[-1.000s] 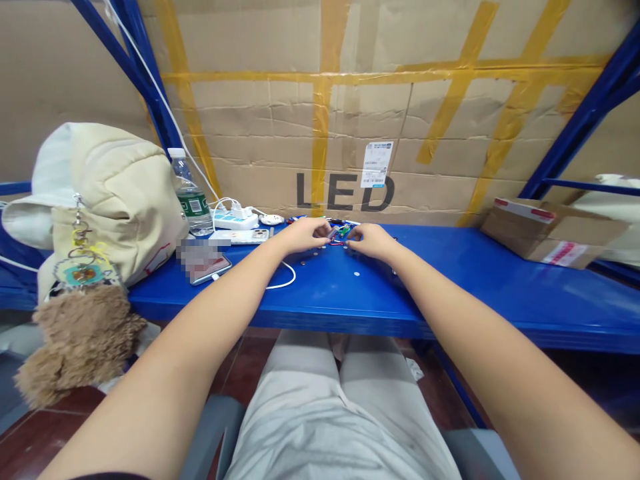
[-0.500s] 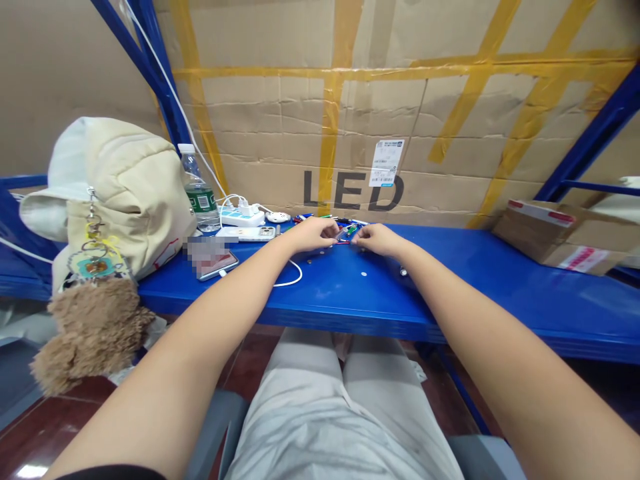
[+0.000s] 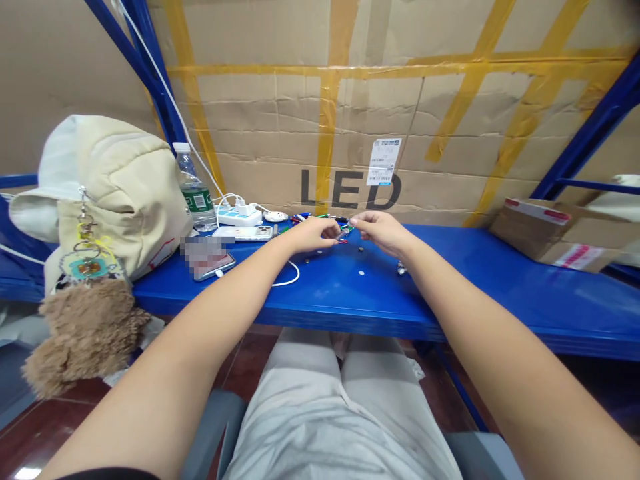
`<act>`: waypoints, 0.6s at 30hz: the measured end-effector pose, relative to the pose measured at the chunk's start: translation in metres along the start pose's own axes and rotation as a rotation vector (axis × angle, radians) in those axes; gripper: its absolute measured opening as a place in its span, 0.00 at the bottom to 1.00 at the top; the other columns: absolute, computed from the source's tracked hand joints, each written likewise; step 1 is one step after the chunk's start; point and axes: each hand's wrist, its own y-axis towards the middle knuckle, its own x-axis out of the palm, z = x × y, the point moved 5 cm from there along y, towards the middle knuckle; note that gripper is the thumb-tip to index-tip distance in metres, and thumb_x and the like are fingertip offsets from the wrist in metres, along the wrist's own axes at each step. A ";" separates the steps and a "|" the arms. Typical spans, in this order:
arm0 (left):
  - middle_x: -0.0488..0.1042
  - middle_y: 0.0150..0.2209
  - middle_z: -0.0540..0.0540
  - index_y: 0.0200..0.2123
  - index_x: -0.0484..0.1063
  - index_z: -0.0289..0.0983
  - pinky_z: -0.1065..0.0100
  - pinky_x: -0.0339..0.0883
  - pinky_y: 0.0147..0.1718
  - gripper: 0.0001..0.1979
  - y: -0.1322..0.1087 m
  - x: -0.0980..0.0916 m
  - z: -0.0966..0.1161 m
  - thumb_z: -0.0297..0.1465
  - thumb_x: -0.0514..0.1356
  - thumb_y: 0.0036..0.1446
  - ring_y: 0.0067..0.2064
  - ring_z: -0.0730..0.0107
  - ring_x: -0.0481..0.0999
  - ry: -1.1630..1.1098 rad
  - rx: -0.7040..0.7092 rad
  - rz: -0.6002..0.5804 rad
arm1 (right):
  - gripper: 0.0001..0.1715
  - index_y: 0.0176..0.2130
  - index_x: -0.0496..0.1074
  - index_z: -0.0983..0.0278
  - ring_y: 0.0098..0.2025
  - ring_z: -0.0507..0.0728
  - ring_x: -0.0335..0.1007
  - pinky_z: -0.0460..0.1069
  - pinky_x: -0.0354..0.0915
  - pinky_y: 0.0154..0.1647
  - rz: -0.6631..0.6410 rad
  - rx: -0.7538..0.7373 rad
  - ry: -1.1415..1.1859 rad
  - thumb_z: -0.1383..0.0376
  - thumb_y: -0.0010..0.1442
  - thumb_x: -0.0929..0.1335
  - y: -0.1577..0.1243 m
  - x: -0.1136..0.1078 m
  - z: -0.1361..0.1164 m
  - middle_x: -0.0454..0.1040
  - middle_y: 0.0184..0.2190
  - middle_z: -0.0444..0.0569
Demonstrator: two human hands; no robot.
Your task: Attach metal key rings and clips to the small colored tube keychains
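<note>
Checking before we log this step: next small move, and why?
Probably bring the right hand to the small silver part that seems pinched by the left hand: the right fingers stand apart from it, apparently holding nothing.

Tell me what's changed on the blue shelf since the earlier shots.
The right hand has risen off the blue shelf and moved slightly back from the small coloured parts, now held in the air. The left hand stays beside them, with no clear new grip. The phone, power strip and water bottle stayed where they were.
</note>
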 end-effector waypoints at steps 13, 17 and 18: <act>0.78 0.37 0.45 0.37 0.72 0.34 0.67 0.67 0.40 0.08 0.000 -0.001 -0.002 0.29 0.59 0.53 0.38 0.70 0.75 -0.026 -0.025 0.020 | 0.11 0.36 0.72 0.65 0.29 0.51 0.67 0.47 0.64 0.31 0.111 -0.005 -0.360 0.60 0.56 0.70 -0.003 -0.017 -0.004 0.75 0.32 0.48; 0.78 0.38 0.44 0.38 0.73 0.34 0.67 0.67 0.40 0.08 -0.001 -0.001 -0.005 0.29 0.60 0.53 0.38 0.70 0.75 -0.021 -0.043 0.014 | 0.07 0.30 0.75 0.63 0.35 0.57 0.72 0.50 0.65 0.38 -0.155 0.073 -0.834 0.62 0.52 0.71 -0.008 -0.019 0.007 0.78 0.32 0.49; 0.78 0.38 0.44 0.38 0.73 0.34 0.67 0.67 0.40 0.08 -0.001 -0.001 -0.005 0.30 0.60 0.53 0.38 0.70 0.75 -0.021 -0.045 0.011 | 0.06 0.30 0.76 0.63 0.36 0.58 0.73 0.50 0.65 0.38 -0.216 0.094 -0.865 0.62 0.52 0.71 -0.009 -0.018 0.010 0.79 0.32 0.49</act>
